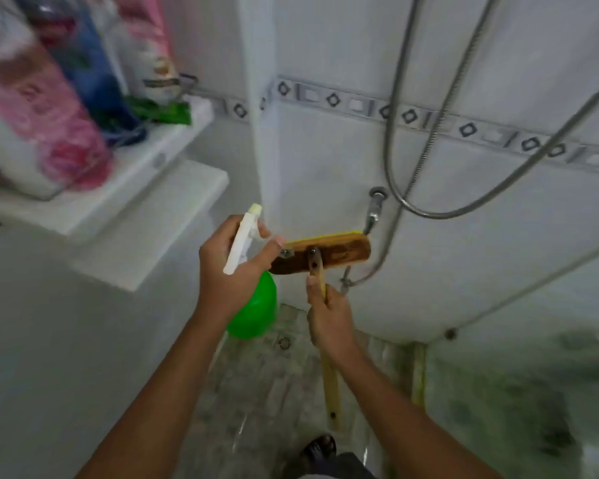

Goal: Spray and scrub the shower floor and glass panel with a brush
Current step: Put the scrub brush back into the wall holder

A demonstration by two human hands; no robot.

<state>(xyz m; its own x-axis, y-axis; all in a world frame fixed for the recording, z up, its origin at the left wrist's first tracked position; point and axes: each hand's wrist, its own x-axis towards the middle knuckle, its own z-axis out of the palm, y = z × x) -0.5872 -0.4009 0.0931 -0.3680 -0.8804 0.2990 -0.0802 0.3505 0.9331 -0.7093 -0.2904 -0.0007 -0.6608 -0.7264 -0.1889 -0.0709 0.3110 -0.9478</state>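
Far left, blurred plastic bags (49, 108), pink and blue, sit on a white shelf (146, 188). Left hand (229, 271) grips a spray bottle (253, 305), fingers curled round the white trigger head, green body hanging below the palm. Just right, right hand (329, 319) wraps the wooden handle of a scrub brush (325, 254), thumb lying along the shaft; other fingers hidden underneath. Brush head is raised at chest height, wooden back up, yellow bristles toward the white tiled wall (464, 236). Metal shower hose (429, 133) loops on the wall behind. Mottled shower floor (256, 392) below, glass panel (533, 375) lower right, blurred.
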